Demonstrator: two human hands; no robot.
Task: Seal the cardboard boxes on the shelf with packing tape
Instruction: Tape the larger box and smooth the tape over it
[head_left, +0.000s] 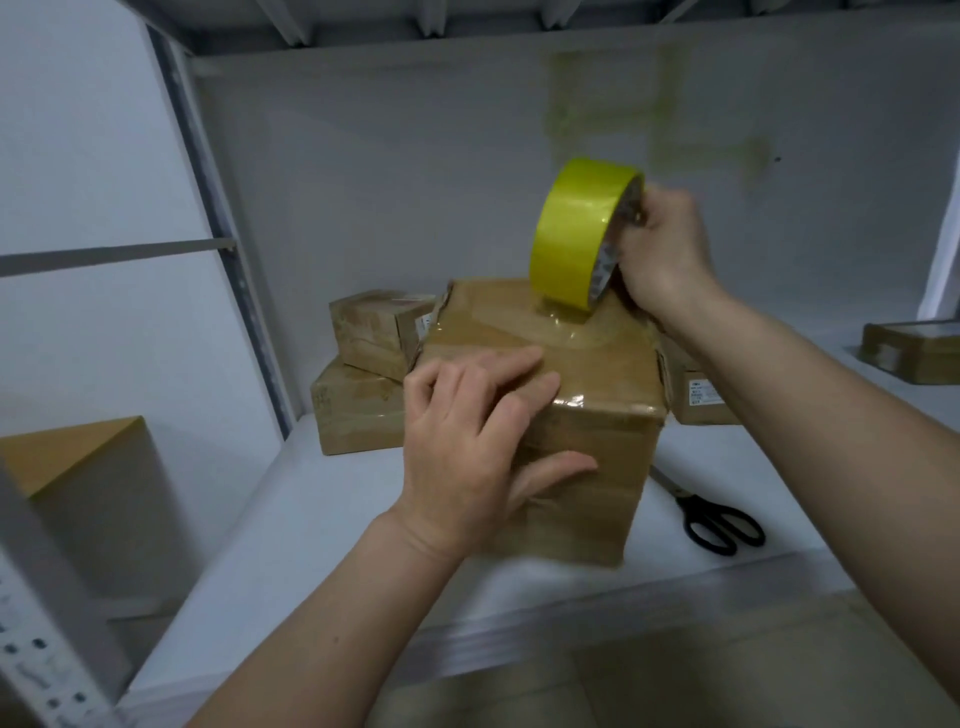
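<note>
Item count: six cardboard boxes, one tape roll, one pair of scissors, two hands. The box being sealed stands on the white shelf directly under both hands; it is a roughly cubic brown carton with a creased, glossy skin of clear tape and a torn far-left edge. The left hand lies flat and spread over the near top edge of this box, fingers on the lid, thumb pressed against the front face. The right hand grips the tape roll by its core at the far side of the lid. The roll is a wide yellow-green ring, smooth and shiny, standing on edge with its lowest part touching the lid; a transparent strip runs from it along the top.

Beyond the left hand, a small taped box rests on a flat, wider box. Below the right forearm sits a labelled box, partly hidden. Far right of the right arm lies a low taped box. Far left of the left hand, on a lower level, stands a plain smooth box. Black-handled scissors lie on the shelf beneath the right forearm, just beside the central box.
</note>
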